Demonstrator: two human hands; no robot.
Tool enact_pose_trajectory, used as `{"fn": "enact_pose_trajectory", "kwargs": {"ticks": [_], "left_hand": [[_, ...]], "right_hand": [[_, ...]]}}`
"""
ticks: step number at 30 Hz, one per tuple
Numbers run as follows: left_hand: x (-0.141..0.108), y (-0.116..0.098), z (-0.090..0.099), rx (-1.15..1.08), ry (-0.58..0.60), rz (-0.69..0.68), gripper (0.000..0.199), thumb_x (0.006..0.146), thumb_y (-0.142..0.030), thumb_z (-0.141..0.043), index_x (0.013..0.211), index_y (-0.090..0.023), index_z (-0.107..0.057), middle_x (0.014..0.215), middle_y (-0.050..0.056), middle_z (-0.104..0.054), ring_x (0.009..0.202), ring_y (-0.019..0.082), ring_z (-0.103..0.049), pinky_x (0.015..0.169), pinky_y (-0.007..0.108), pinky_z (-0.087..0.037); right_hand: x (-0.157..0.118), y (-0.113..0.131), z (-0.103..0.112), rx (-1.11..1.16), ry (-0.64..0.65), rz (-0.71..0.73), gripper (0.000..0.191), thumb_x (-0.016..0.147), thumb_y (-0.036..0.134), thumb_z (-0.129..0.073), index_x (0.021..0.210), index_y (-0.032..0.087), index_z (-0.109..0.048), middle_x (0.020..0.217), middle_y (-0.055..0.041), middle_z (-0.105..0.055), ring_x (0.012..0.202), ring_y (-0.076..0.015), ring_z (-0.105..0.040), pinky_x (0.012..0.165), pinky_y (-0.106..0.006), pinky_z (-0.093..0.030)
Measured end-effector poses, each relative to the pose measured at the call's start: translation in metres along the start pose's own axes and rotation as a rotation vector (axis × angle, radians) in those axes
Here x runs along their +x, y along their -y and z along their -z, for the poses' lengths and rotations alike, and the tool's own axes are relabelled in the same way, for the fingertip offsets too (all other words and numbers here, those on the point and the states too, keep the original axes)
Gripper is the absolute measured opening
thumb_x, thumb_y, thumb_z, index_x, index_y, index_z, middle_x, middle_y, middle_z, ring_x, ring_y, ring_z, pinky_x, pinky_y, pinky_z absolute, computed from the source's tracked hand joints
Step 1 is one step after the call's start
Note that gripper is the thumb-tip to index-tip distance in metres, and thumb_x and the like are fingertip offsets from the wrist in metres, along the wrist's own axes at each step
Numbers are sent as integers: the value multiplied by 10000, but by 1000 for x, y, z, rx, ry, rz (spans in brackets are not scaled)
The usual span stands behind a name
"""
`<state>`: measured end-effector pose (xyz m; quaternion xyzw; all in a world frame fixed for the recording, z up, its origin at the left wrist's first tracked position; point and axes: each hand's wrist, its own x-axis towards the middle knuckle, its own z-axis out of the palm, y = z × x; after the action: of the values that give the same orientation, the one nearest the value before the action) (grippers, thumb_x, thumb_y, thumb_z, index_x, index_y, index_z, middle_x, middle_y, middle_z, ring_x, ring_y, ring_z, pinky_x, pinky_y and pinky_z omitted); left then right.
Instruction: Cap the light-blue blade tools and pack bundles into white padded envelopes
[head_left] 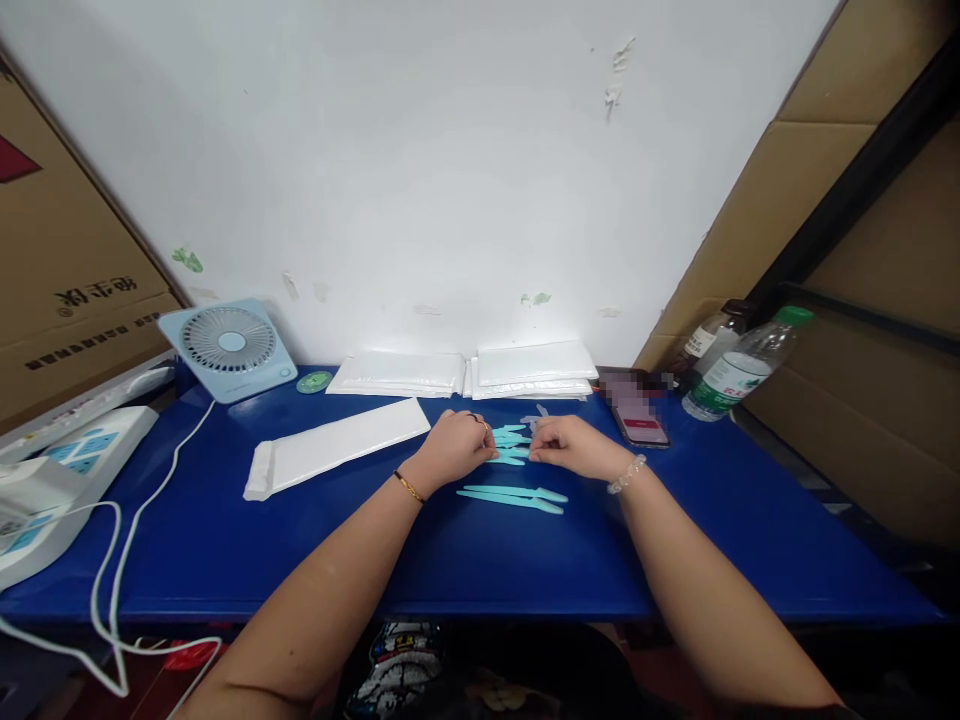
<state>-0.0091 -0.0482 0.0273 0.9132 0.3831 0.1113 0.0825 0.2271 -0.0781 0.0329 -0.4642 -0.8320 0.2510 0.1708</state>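
Note:
Several slim teal eyebrow razors [510,438] lie in a loose group on the blue table between my hands. My left hand [459,445] has its fingers pinched on the left ends of the razors. From the other side, my right hand [568,443] is closed with thumb and fingertips at the right end of a razor. Fingers hide part of the group. Nearer to me, two more teal razors [514,495] with pale clear tips lie side by side. A small clear plastic piece [538,418] shows just behind my right hand.
A white padded envelope [337,445] lies left of my hands. Two stacks of white envelopes [397,373] rest against the wall. A blue fan [231,345] and a power strip [90,460] with cables stand left. A phone [639,415] and bottles [739,372] are right.

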Motion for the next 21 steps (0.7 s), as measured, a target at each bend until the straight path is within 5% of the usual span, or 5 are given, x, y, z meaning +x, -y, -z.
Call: {"fn": "enact_pose_trajectory", "kwargs": {"ticks": [4,8,10,16,21], "left_hand": [[4,12,-3,9,-45,107,170,812,-344,-578,777,-214,-683,828,23,-665,866,199,-579,772,316,-354],[4,12,-4,-26,-66,123,214,773,-406,-626,854,-214,-675,884,24,-661,878,195,-584,755,302,-368],[2,6,-2,-63,-75,75,277,752,-454,-640,890,-215,-664,910,21,-655,881,188,-586,738,288,-374],[-5,-9,2,-96,135,-112,320,694,-525,-671,800,-223,-687,816,8,-650,813,178,-596,729,281,-369],[-5,-11,-2,-86,172,-139,228,759,-445,-638,753,-222,-687,771,-6,-664,761,154,-593,749,291,-356]], "right_hand": [[0,-26,8,-67,-208,-116,223,811,349,-587,736,170,-698,761,-31,-609,668,-143,-539,625,-264,-394],[-2,-31,12,-82,-273,-145,197,775,341,-615,813,175,-714,795,-35,-624,696,-154,-546,644,-269,-403],[-6,-23,13,-18,-220,-112,199,768,352,-622,801,175,-709,805,-35,-626,701,-151,-552,644,-265,-414],[-15,-2,6,55,271,-69,210,602,351,-770,700,181,-697,697,-6,-616,612,-129,-538,536,-235,-400],[-9,-2,-4,9,241,-73,148,688,317,-706,679,176,-663,702,-12,-610,592,-118,-522,528,-236,-387]]}}
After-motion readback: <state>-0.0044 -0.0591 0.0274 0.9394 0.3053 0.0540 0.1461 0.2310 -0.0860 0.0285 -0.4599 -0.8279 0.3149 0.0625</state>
